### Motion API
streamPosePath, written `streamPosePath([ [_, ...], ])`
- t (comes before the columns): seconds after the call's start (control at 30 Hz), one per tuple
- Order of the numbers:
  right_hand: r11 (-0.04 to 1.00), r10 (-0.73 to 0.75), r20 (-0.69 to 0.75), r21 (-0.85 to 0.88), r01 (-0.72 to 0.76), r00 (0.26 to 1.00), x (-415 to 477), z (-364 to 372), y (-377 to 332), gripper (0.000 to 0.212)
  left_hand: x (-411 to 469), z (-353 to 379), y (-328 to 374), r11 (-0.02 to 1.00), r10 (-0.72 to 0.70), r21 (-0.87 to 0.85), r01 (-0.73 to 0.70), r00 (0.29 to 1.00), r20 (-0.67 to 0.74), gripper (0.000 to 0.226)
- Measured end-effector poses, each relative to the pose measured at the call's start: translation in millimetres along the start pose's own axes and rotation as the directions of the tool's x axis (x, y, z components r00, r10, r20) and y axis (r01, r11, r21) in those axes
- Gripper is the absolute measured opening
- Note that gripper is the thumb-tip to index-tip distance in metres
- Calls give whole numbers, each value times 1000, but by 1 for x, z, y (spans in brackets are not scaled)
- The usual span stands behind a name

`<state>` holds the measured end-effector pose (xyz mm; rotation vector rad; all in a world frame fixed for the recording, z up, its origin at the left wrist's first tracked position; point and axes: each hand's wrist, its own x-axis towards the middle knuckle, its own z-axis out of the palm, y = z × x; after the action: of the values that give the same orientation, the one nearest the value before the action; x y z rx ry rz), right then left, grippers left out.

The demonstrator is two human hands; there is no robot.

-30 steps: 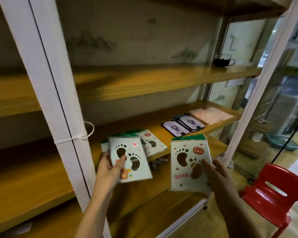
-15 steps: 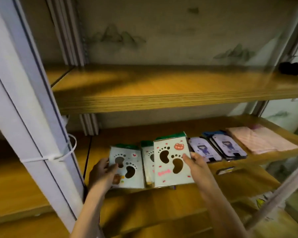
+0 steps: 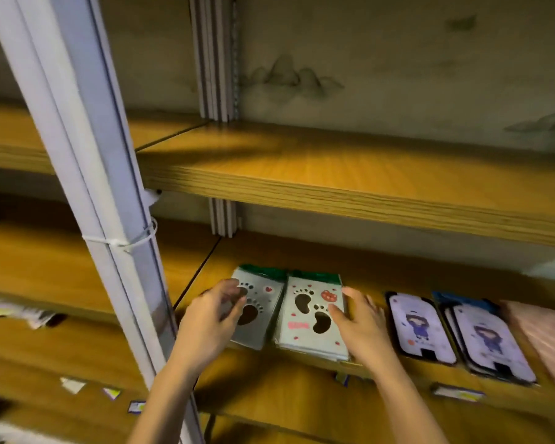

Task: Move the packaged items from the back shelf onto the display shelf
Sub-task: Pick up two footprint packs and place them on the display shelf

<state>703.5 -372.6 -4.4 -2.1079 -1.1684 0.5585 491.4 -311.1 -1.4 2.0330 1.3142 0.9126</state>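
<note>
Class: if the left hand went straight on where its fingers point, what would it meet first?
Most likely the left footprint packet, just ahead of the left hand; touching or not is unclear.

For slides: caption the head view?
Left hand over one footprint packet, right hand on a second footprint packet, both flat on wooden shelf.

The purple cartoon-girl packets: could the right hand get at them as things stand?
Probably yes. The right hand rests on the right edge of the right footprint packet, and only bare shelf separates it from the nearest purple cartoon-girl packet.
</note>
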Motion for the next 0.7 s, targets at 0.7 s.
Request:
streamPosePath([
  [0.7, 558, -707, 581, 107, 823, 403, -97, 100, -131, 29, -167, -122, -64, 876, -258, 236, 421, 822, -508, 27],
])
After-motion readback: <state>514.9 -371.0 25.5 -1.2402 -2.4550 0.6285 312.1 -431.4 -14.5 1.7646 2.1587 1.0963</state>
